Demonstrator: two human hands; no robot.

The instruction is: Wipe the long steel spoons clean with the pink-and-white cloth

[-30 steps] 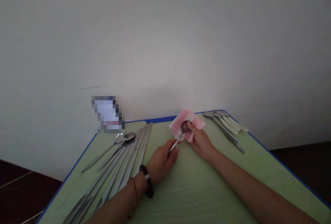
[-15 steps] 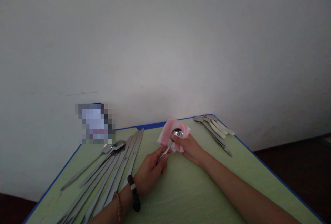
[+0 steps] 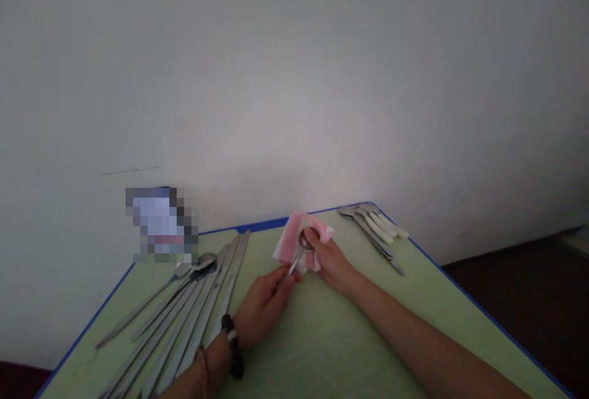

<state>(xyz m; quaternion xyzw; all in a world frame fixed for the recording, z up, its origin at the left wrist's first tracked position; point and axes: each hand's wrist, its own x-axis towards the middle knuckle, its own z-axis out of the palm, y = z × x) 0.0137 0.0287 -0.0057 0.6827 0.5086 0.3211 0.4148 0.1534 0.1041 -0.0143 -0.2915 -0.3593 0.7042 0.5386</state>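
Note:
Over the green table (image 3: 331, 337), my left hand (image 3: 267, 301) is closed round the handle of a metal spoon (image 3: 292, 267), which points up and to the right. My right hand (image 3: 329, 258) holds a pink and white cloth (image 3: 291, 236) beneath the spoon's bowl, its thumb lying on the bowl. The cloth spreads out behind the bowl, and the right fingers are mostly hidden under it. Left of my left hand lies a fan of long metal cutlery (image 3: 197, 307), with knives and spoons in it.
Several spoons and forks (image 3: 372, 233), some with cream handles, lie at the far right corner. A blurred phone-like object (image 3: 159, 221) stands at the far left corner. A pale wall (image 3: 294, 80) rises behind the table's blue edge.
My right thumb has moved from the lower rim onto the spoon's bowl. Both hands remain on the spoon and cloth; the whole view has shifted slightly.

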